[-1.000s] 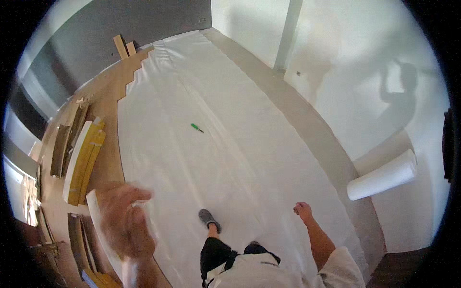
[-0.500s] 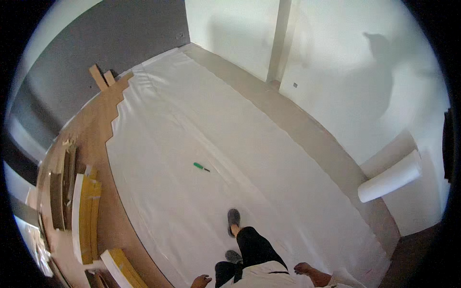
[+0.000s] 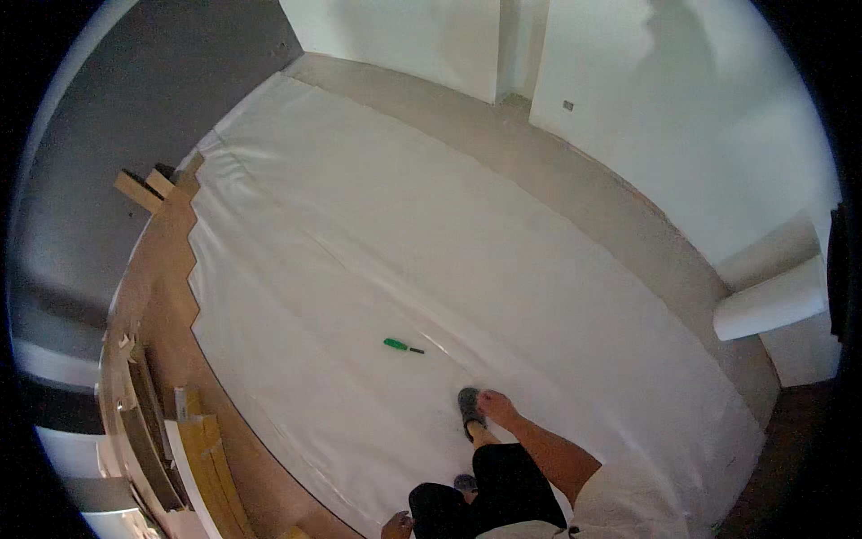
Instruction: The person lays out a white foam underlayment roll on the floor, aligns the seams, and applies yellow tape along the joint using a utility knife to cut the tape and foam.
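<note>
My right hand (image 3: 496, 407) reaches down over the white sheet (image 3: 431, 225), beside or just above my grey shoe (image 3: 469, 411). Its fingers look loosely apart, and I see nothing in them. Beside my left knee, close to the lower edge, my left hand (image 3: 397, 525) hangs with loose fingers and nothing visible in it. A green-handled tool with a thin dark shaft, like a screwdriver (image 3: 402, 345), lies on the sheet ahead of my feet. Neither hand touches it.
Wood flooring (image 3: 162, 269) with a stepped edge borders the sheet on the left. Yellow-sided plank packs (image 3: 215, 463) and cardboard pieces (image 3: 144, 431) lie there. Short boards (image 3: 139, 190) lean at the grey wall. A white roll (image 3: 770, 304) rests by the right wall.
My right hand has moved forward and down from my side to the front shoe. The view has shifted, and the tool now appears slightly lower and farther right.
</note>
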